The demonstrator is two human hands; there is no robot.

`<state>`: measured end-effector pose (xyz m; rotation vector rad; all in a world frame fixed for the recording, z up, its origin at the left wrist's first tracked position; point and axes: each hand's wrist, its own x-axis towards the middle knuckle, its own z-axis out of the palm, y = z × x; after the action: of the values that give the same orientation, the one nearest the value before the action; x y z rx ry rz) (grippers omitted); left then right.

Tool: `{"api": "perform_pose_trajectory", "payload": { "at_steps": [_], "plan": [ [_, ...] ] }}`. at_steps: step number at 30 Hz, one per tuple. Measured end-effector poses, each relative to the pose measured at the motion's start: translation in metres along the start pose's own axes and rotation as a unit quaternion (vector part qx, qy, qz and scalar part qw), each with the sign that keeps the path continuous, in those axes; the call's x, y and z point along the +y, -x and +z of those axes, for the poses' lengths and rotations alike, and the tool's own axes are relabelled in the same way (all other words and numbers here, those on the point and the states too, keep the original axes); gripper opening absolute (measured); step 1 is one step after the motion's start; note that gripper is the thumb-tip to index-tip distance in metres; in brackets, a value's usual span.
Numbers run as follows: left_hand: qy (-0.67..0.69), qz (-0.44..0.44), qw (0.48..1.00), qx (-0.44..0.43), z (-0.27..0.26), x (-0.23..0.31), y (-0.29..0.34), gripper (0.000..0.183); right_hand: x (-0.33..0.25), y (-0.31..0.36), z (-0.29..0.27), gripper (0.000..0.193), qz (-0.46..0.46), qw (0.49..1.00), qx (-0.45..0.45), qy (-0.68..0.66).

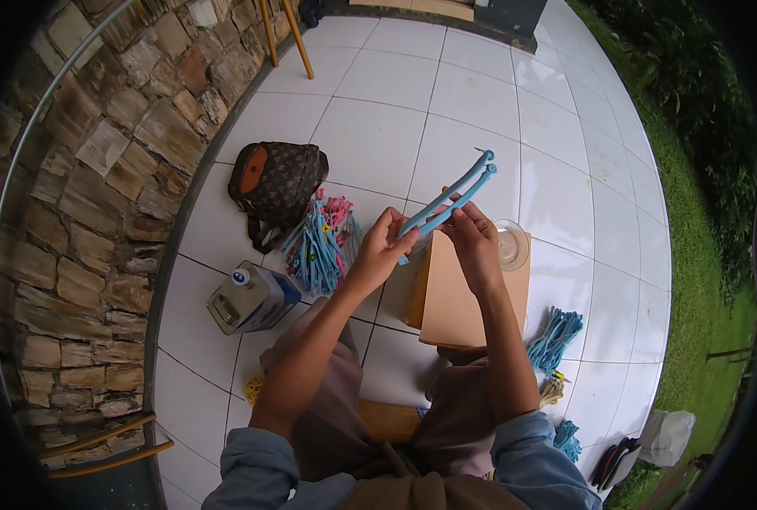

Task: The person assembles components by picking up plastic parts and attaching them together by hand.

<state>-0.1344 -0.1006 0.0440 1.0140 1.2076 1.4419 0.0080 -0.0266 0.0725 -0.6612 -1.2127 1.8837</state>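
A pair of light blue padded strips point(448, 195), with small knob-like ends at the top, is held up in front of me, slanting away to the upper right. My left hand point(384, 242) pinches their lower end between thumb and fingers. Higher along the strips, my right hand point(474, 242) grips them from the right side, some of its fingers hidden behind. Below my hands stands a tan cardboard box point(459, 306), with a clear round dish point(511, 244) on its far right part. Left of my left hand lies a heap of similar blue and pink strips point(317, 246), some with small yellow pieces.
A rectangular metal can point(255, 299) and a dark patterned backpack point(278, 183) stand on the left. On the right lie a blue strip bundle point(555, 340), a beige bundle point(552, 391), another blue bundle point(568, 440), and dark footwear point(614, 463). A stone wall point(98, 204) bounds the left.
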Motion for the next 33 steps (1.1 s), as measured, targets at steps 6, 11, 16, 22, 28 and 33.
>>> {"api": "perform_pose_trajectory", "payload": {
  "at_steps": [6,11,16,22,28,33],
  "plan": [
    [0.182,-0.065,0.981,-0.022,-0.003,0.007,0.001,0.014,-0.003,0.003,0.006,0.033,-0.038,0.999,0.019,-0.008],
    [0.252,-0.121,0.960,0.010,-0.004,0.012,0.001,0.020,-0.004,0.005,0.005,0.032,-0.085,0.996,0.042,0.004],
    [0.339,-0.107,0.930,0.091,0.010,0.016,0.000,0.023,0.004,0.008,0.008,0.027,-0.091,0.995,0.022,-0.021],
    [0.140,0.043,0.979,0.143,-0.006,0.016,-0.004,0.024,0.010,0.015,0.007,0.034,0.108,0.992,-0.022,-0.060],
    [0.093,0.024,0.984,0.149,-0.015,0.022,-0.001,0.025,0.000,0.012,-0.012,0.061,0.043,0.979,0.109,0.167],
    [0.030,0.010,0.995,0.093,-0.008,0.022,0.004,0.023,0.009,0.013,0.012,0.043,0.056,0.991,-0.063,0.104]
  ]
}}
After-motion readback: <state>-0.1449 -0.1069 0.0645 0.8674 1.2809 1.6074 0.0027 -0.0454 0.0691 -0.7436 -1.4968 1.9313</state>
